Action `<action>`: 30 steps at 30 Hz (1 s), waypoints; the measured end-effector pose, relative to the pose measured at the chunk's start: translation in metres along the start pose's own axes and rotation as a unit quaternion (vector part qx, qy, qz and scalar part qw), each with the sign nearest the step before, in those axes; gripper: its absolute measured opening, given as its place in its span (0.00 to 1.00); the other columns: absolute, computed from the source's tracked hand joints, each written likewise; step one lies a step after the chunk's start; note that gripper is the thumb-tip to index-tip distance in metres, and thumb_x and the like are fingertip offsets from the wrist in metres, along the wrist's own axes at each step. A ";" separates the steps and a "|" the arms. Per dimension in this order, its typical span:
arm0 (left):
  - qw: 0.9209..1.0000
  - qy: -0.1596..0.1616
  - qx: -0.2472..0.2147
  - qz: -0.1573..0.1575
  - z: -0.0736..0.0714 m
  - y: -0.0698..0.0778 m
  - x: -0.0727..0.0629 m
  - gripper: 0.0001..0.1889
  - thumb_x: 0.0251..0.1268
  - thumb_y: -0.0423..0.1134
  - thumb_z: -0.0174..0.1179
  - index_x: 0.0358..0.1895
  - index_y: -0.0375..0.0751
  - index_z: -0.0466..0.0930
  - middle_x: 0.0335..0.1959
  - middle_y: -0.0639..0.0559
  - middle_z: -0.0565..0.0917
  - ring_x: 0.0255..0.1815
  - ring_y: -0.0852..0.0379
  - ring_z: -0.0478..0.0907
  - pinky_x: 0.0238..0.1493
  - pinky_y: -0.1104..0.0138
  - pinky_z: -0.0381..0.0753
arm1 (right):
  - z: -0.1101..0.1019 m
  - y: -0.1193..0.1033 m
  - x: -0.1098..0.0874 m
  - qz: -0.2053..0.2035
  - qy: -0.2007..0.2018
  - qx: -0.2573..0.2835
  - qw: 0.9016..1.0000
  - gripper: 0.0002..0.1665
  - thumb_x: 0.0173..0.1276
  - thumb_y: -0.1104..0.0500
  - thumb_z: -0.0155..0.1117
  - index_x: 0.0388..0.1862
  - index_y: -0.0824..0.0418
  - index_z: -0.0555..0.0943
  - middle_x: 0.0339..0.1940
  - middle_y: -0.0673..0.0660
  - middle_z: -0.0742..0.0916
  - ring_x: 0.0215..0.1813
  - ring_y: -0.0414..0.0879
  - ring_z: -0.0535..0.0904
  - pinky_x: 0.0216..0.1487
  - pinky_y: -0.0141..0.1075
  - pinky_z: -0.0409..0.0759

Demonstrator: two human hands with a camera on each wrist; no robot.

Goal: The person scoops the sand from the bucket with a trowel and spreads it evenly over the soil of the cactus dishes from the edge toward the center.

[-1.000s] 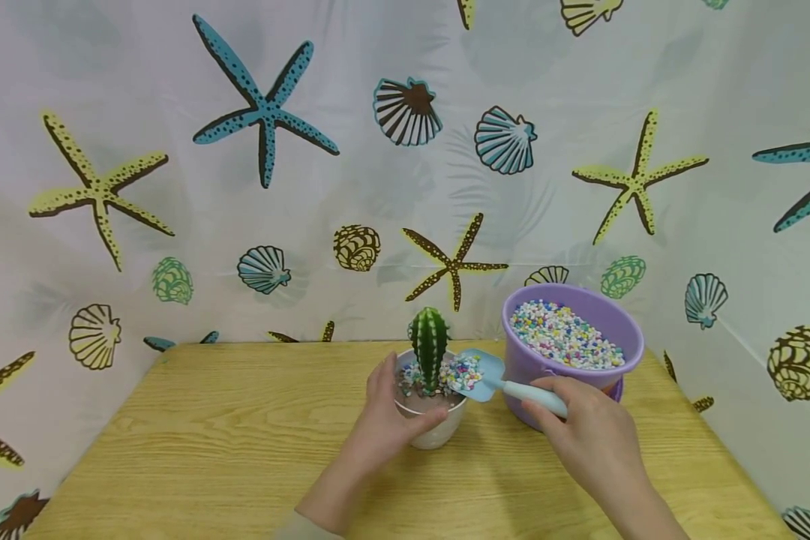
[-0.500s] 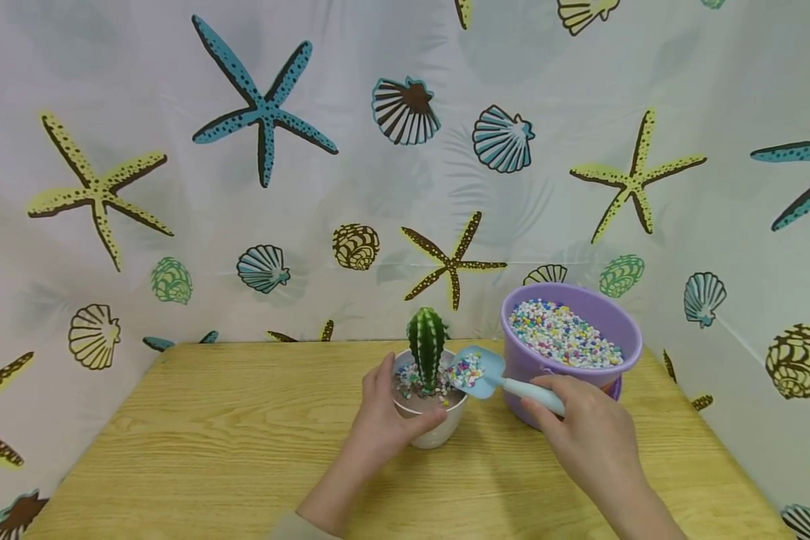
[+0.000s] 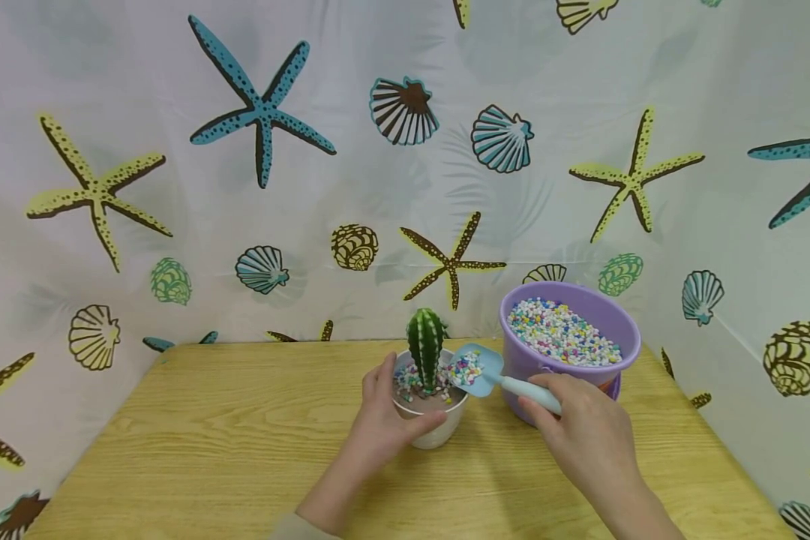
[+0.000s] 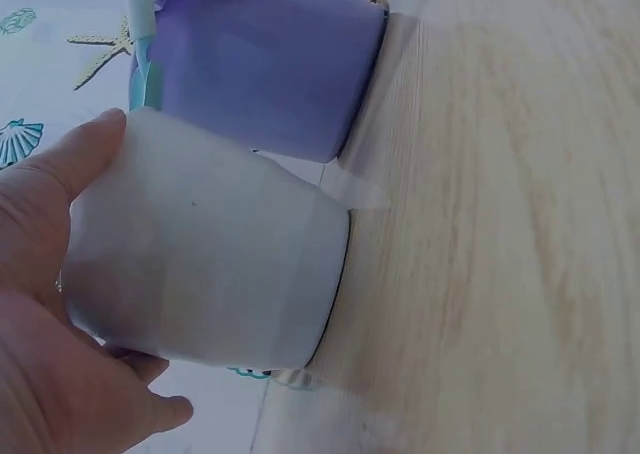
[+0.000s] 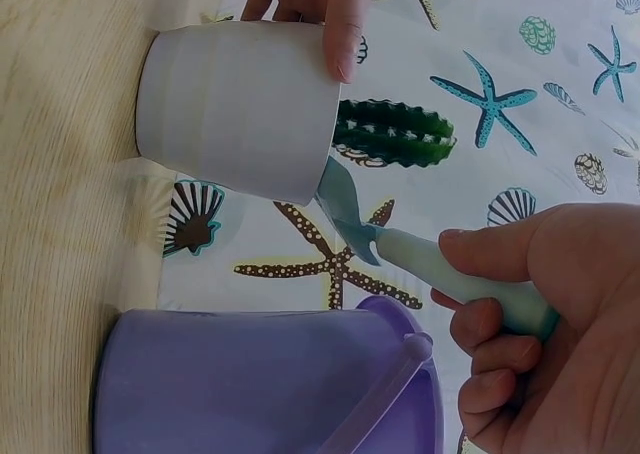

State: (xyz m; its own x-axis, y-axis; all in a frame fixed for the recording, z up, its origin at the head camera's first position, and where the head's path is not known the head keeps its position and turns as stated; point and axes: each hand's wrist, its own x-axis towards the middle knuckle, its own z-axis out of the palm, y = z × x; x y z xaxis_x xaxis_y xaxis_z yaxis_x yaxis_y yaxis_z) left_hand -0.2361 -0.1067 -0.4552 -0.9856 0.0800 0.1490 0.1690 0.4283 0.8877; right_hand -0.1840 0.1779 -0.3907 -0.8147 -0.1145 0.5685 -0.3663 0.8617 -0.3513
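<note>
In the head view, my left hand (image 3: pixel 386 424) grips a white flowerpot (image 3: pixel 439 433) by its rim and side, thumb toward me. A green ribbed cactus (image 3: pixel 426 346) stands in greyish-brown soil there, with several colourful pebbles lying around its base. The pot stands on the table, as the left wrist view shows. My right hand (image 3: pixel 589 427) holds a light blue trowel by its pale handle (image 5: pixel 430 264). Its blade (image 3: pixel 491 369) rests at the pot's right rim, tip over the soil. Small multicoloured pebbles (image 3: pixel 466 368) lie on the blade.
Just right of the pot stands a purple bucket (image 3: pixel 521 367), filled with pebbles (image 3: pixel 560 331) of the same kind. Its handle (image 5: pixel 385 389) hangs down the side. Behind the wooden table (image 3: pixel 243 420) hangs a white curtain (image 3: pixel 297 210) printed with starfish and shells.
Some pebbles have slid off the trowel's tip onto the soil right of the cactus, leaving fewer on the blade. Both hands stay nearly in place.
</note>
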 end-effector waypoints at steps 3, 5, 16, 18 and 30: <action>1.000 -0.011 0.003 -0.004 -0.005 0.000 0.001 0.69 0.59 0.56 0.86 0.92 0.41 0.44 0.87 0.28 0.50 0.83 0.23 0.59 0.80 0.33 0.62 | 0.001 0.000 -0.001 -0.004 0.002 -0.003 1.000 0.12 0.69 0.54 0.84 0.49 0.54 0.92 0.38 0.47 0.91 0.38 0.44 0.83 0.35 0.46 0.80; 1.000 -0.024 -0.006 -0.012 -0.011 0.000 0.002 0.68 0.60 0.55 0.85 0.92 0.42 0.43 0.89 0.31 0.48 0.85 0.25 0.55 0.81 0.32 0.59 | 0.002 -0.001 -0.001 -0.010 0.006 -0.007 1.000 0.13 0.69 0.54 0.84 0.49 0.54 0.92 0.37 0.47 0.91 0.38 0.44 0.83 0.35 0.46 0.80; 1.000 -0.006 0.018 -0.010 -0.002 -0.002 0.003 0.70 0.55 0.59 0.87 0.92 0.40 0.46 0.85 0.28 0.56 0.81 0.25 0.64 0.78 0.33 0.66 | 0.003 0.000 -0.004 -0.021 0.022 -0.016 0.999 0.14 0.68 0.55 0.85 0.49 0.55 0.92 0.34 0.47 0.88 0.36 0.43 0.81 0.33 0.44 0.78; 1.000 -0.004 0.019 -0.010 0.000 0.000 0.001 0.71 0.55 0.58 0.87 0.92 0.40 0.44 0.84 0.27 0.54 0.80 0.24 0.65 0.77 0.34 0.68 | 0.003 0.000 -0.004 -0.022 0.023 -0.018 0.999 0.14 0.68 0.55 0.85 0.50 0.55 0.92 0.34 0.47 0.88 0.35 0.43 0.81 0.33 0.43 0.78; 1.000 -0.015 0.015 -0.002 0.000 -0.002 0.000 0.70 0.57 0.58 0.86 0.92 0.43 0.44 0.87 0.30 0.53 0.82 0.24 0.62 0.79 0.32 0.64 | 0.005 0.000 -0.004 -0.042 0.041 -0.031 0.998 0.16 0.66 0.56 0.86 0.50 0.55 0.91 0.34 0.48 0.88 0.35 0.44 0.81 0.32 0.43 0.77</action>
State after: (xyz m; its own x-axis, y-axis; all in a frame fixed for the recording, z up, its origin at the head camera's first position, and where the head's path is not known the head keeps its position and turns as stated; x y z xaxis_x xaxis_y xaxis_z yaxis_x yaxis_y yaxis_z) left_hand -0.2369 -0.1071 -0.4573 -0.9856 0.1054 0.1325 0.1663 0.4554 0.8746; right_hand -0.1832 0.1754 -0.3962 -0.7421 -0.1488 0.6536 -0.4009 0.8800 -0.2548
